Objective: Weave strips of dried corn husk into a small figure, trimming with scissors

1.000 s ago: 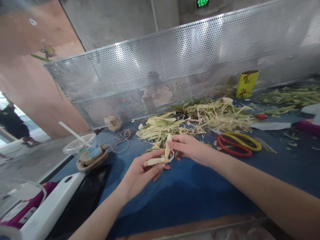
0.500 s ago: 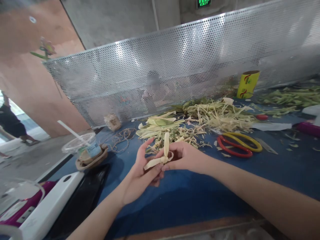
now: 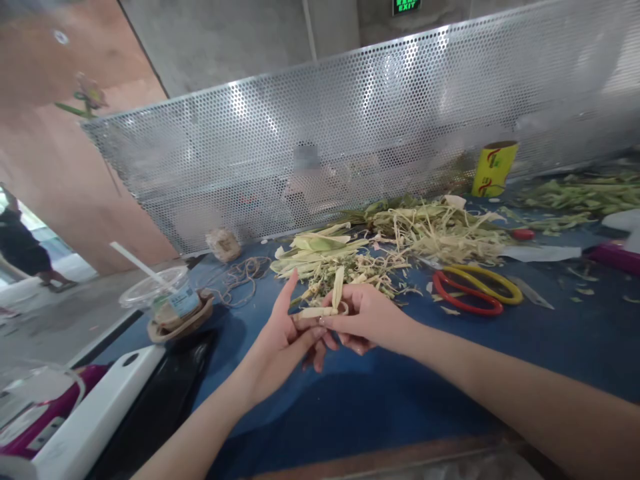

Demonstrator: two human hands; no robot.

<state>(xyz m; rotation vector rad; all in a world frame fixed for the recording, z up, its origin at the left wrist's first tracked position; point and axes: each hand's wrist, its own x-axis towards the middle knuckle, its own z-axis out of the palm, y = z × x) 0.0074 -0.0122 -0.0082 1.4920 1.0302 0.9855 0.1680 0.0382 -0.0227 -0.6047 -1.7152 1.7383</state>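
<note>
A pale knotted corn husk strip is pinched between my two hands above the blue table. One end of it sticks upward, another lies leftward across my left fingers, and a small loop curls at the right. My left hand grips it with thumb and fingers, its index finger raised. Fingers of my right hand close on the knot from the right; part of the knot is hidden by them. Just beyond my hands lies a heap of husks and shreds.
Red-and-yellow-handled scissors and a blade-like piece lie at right. A yellow can stands behind. At left are tangled twine, a plastic cup in a brown holder and a white power bank-like slab. A perforated metal screen borders the back.
My hands have lowered and turned the husk piece slightly. Its upright end now leans right, and my right fingers have shifted over the knot, with lower fingers spread more.
</note>
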